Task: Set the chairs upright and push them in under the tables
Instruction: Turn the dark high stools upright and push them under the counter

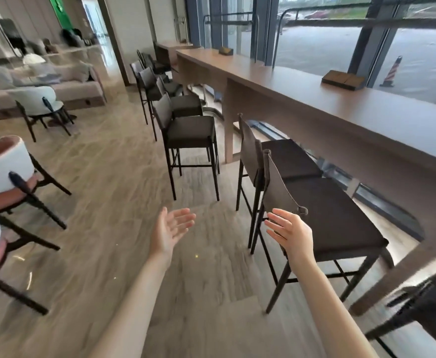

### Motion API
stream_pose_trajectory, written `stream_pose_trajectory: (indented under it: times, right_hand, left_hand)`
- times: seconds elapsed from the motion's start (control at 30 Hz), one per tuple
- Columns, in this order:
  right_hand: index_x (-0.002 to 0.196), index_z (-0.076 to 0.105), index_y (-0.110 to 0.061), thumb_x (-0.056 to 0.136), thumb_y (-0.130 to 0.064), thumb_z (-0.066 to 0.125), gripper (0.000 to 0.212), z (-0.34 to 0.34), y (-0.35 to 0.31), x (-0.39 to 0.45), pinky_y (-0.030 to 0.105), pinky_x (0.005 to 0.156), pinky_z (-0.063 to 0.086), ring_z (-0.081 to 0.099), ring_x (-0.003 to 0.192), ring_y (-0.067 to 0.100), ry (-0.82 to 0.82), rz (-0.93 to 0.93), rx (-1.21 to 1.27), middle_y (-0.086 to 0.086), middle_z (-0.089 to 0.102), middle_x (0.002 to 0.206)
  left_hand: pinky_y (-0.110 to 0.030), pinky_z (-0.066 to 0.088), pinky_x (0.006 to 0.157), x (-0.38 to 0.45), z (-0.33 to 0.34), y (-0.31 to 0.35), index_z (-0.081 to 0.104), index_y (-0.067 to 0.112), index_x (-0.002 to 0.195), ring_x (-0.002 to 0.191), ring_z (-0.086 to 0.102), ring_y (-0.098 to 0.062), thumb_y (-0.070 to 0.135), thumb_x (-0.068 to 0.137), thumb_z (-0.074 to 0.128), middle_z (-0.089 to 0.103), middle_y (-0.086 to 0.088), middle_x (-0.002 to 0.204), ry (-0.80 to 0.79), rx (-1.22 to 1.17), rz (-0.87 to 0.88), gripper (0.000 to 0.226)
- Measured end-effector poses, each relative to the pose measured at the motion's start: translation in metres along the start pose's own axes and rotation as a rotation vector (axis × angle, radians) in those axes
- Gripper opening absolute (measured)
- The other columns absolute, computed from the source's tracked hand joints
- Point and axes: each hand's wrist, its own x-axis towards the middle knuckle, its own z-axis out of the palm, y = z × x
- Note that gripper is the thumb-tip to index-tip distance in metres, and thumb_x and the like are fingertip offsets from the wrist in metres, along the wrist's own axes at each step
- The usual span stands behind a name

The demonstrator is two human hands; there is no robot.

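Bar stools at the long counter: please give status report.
Left hand open, right hand open, holding nothing. Nearest stool upright, seat partly under counter. Nothing blocking it.

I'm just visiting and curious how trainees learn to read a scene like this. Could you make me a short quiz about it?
1. True or false: the right hand grips the nearest stool.
2. What lies on the counter? A) dark flat boxes B) plates C) laptops
3. Fill in: the stool farther along stands ____ from the counter, not tucked under.

Key: 1 false, both hands are open, the left hand too; 2 A, such as the box; 3 away.
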Motion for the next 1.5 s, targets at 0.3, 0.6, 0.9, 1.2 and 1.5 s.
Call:
stream_pose_trajectory:
  times: [0.3, 0.6, 0.9, 1.2, 1.5]
  right_hand:
    - [0.102, 0.068, -0.004, 0.097, -0.008, 0.042, 0.027, -0.025, 0.002, -0.017, 0.045, 0.092, 0.053, 0.07, 0.096, 0.032, 0.219, -0.126, -0.113, 0.017, 0.072, 0.102]
    - [0.101, 0.071, -0.018, 0.091, -0.013, 0.054, 0.02, -0.061, -0.007, 0.021, 0.031, 0.086, 0.053, 0.069, 0.093, 0.012, 0.418, -0.316, -0.449, -0.002, 0.073, 0.098]
    - [0.116, 0.065, -0.031, 0.086, -0.009, 0.063, 0.037, -0.069, -0.004, 0.118, 0.023, 0.092, 0.046, 0.059, 0.111, 0.006, 0.428, -0.25, -0.733, -0.016, 0.063, 0.117]
    - [0.133, 0.048, -0.039, 0.082, -0.027, 0.067, 0.055, -0.06, -0.004, 0.18, 0.01, 0.094, 0.032, 0.044, 0.12, -0.004, 0.292, -0.086, -1.011, -0.018, 0.049, 0.129]
    - [0.135, 0.049, -0.034, 0.076, -0.036, 0.065, 0.06, -0.046, -0.002, 0.201, 0.019, 0.101, 0.038, 0.045, 0.124, 0.004, 0.416, -0.009, -1.104, -0.018, 0.051, 0.13]
  left_hand:
    - [-0.031, 0.046, 0.087, 0.035, -0.002, 0.019, 0.068, 0.009, 0.099, 0.093, 0.068, -0.018, 0.044, 0.101, 0.026, 0.073, -0.013, 0.102, -0.154, 0.139, 0.137, 0.054]
    - [-0.026, 0.047, 0.089, 0.083, 0.094, 0.012, 0.072, 0.011, 0.102, 0.099, 0.067, -0.014, 0.037, 0.092, 0.031, 0.074, -0.003, 0.1, -0.512, 0.452, 0.297, 0.049]
    - [-0.016, 0.041, 0.094, 0.176, 0.194, -0.015, 0.069, 0.027, 0.109, 0.107, 0.055, 0.004, 0.043, 0.087, 0.049, 0.066, 0.02, 0.106, -0.955, 1.023, 0.528, 0.034]
    - [-0.031, 0.043, 0.097, 0.242, 0.258, -0.048, 0.049, 0.024, 0.138, 0.111, 0.053, -0.013, 0.034, 0.082, 0.061, 0.058, 0.008, 0.123, -1.324, 1.261, 0.846, 0.058]
    - [-0.033, 0.042, 0.097, 0.291, 0.307, -0.075, 0.049, 0.025, 0.137, 0.109, 0.051, -0.016, 0.037, 0.077, 0.06, 0.058, 0.007, 0.12, -1.655, 1.284, 1.002, 0.062]
